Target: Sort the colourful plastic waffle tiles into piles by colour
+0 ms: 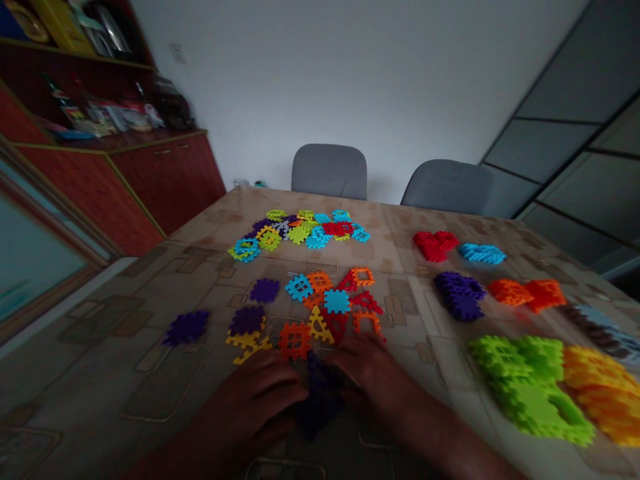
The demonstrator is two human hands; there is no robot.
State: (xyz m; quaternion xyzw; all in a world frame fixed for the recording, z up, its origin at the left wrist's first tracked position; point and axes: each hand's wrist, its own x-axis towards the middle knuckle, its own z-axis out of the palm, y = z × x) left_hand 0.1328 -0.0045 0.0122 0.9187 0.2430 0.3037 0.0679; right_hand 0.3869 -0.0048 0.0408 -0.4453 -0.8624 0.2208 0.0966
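Observation:
Both hands rest on the table near its front edge. My left hand (pixel 260 393) and my right hand (pixel 367 373) are curled around a dark purple plastic interlocking piece (pixel 320 393) held between them. Just beyond the fingers lies a loose cluster of flat pieces (pixel 330 303): orange, blue, red and yellow squares and triangles. Purple pieces (pixel 247 320) lie to the left of that cluster.
A patterned tablecloth (pixel 150 373) covers the table. A mixed pile of pieces (pixel 300 230) lies further back. Sorted stacks sit at the right: red (pixel 434 244), blue (pixel 481 253), purple (pixel 459 293), orange (pixel 525 293), green (pixel 530 387), yellow (pixel 605 393). Two grey chairs (pixel 329 171) stand behind; a wooden cabinet (pixel 125 167) is at the left.

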